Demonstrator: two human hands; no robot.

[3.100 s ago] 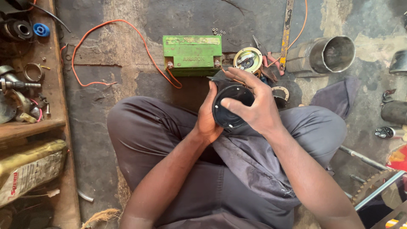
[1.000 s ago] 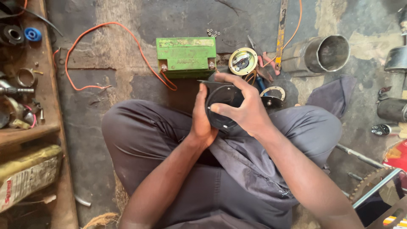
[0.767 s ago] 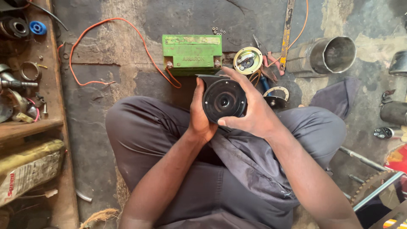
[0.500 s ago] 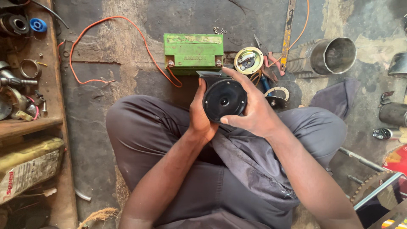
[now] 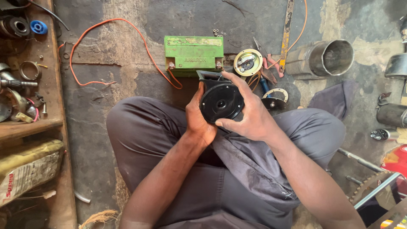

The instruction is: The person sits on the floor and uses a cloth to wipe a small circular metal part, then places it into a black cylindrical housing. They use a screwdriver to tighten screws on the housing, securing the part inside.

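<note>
A green box-shaped battery (image 5: 193, 55) with raised lettering on its front lies on the floor just beyond the fingers (image 5: 231, 80), and a yellowish bottle (image 5: 27, 169) bearing a white label with red and dark print lies far to their left, nearer the person.

A repair workshop: stained concrete floor (image 5: 106, 85), green battery (image 5: 193, 54), pliers (image 5: 268, 63), sprocket (image 5: 373, 188).

Open floor left of battery (image 5: 193, 55), crossed only by orange wire (image 5: 106, 46); right side crowded: pliers (image 5: 267, 63), metal cylinder (image 5: 324, 59), cloth (image 5: 333, 97).
</note>
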